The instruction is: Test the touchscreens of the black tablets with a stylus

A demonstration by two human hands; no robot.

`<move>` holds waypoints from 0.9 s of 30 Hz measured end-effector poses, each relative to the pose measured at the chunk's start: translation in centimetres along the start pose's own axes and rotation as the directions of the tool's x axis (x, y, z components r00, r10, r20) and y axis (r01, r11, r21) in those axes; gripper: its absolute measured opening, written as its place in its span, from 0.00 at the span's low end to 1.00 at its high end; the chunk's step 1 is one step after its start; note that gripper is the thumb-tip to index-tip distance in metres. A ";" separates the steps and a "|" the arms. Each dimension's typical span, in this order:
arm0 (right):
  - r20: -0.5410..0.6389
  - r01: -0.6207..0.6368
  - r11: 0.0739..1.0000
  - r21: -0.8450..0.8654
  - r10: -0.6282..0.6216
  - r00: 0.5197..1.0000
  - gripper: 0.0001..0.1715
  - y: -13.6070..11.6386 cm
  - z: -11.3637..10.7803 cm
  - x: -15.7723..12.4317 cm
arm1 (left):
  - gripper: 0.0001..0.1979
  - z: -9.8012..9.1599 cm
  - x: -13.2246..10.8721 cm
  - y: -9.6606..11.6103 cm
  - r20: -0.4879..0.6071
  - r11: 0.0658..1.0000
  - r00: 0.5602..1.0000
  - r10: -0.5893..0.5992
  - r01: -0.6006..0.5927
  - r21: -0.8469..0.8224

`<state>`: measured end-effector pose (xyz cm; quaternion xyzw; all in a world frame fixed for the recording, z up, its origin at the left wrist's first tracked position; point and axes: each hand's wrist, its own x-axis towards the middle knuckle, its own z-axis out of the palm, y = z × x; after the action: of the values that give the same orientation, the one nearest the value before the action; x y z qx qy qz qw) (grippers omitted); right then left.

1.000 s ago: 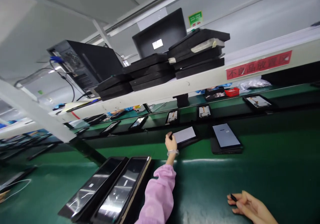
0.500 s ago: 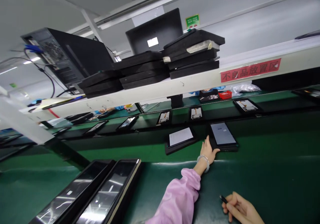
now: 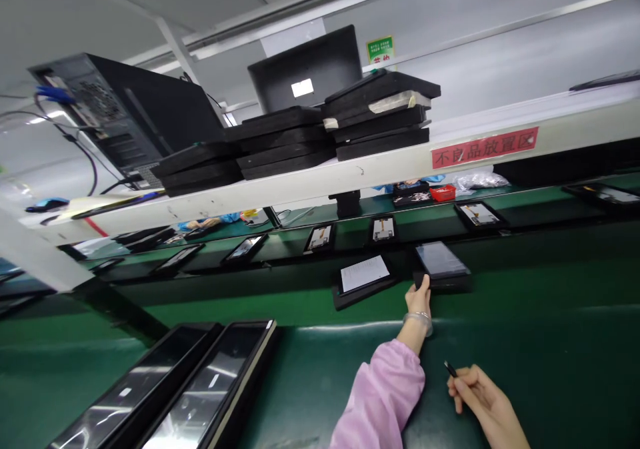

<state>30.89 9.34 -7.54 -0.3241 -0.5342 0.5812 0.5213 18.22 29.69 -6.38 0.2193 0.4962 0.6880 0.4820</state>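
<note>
My left hand (image 3: 419, 295), in a pink sleeve with a bracelet at the wrist, grips the front left edge of a black foam pad (image 3: 450, 283). A tablet (image 3: 440, 260) lies on that pad, its screen looking dim and greyish. Just left of it, a second tablet (image 3: 365, 273) with a lit white screen rests on another dark pad. Lower right, my right hand (image 3: 477, 395) pinches a small black plug-like piece (image 3: 451, 369), its tip pointing up and left. Whether a cable runs from it is hidden by the fingers.
Two long dark-screened panels (image 3: 210, 382) lie at the lower left of the green bench (image 3: 310, 362). Behind, a dark line (image 3: 345, 237) carries several devices. Overhead, a white shelf (image 3: 280, 192) holds stacked black pads (image 3: 383, 115), a computer tower (image 3: 150, 112) and a monitor (image 3: 310, 69).
My left hand has closed on the front left edge of the right-hand pad, which now looks tilted. Its tablet's screen appears darker. My right hand has moved slightly up with the black piece.
</note>
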 end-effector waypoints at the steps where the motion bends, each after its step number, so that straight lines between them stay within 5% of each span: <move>1: -0.024 0.004 1.000 -0.012 -0.004 1.000 0.30 -0.1 0.0 0.0 | 0.09 0.6 -0.3 -0.3 -0.005 0.998 0.999 -0.041 0.041 -0.040; 8: -0.098 0.044 0.998 -0.044 -0.048 0.994 0.30 -0.4 0.2 0.3 | 0.15 3.6 -2.2 -1.2 -0.037 0.969 0.989 -0.140 0.129 -0.211; 13: -0.138 0.081 0.993 -0.091 -0.093 0.986 0.29 -0.5 -0.7 0.3 | 0.22 2.0 -2.6 1.5 0.033 0.956 0.992 -0.118 0.122 -0.268; 16: -0.318 0.122 0.989 -0.088 -0.144 0.937 0.26 -0.5 -1.6 0.3 | 0.23 -1.9 -3.5 4.7 0.127 0.955 0.984 -0.128 0.157 -0.251; 21: -0.531 0.148 0.986 -0.078 -0.166 0.831 0.28 -0.3 -2.6 0.3 | 0.28 -11.9 -7.1 10.9 0.253 0.959 0.950 -0.182 0.228 -0.167; 27: -0.476 0.006 0.989 -0.147 -0.076 0.876 0.35 -0.3 -2.3 0.7 | 0.27 -24.6 -14.2 15.0 0.225 0.950 0.929 -0.295 0.311 -0.039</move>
<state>32.98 10.61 -7.67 -0.4825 -0.4348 0.4325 0.6254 -1.35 4.93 -0.58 0.1955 0.4431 0.5951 0.6413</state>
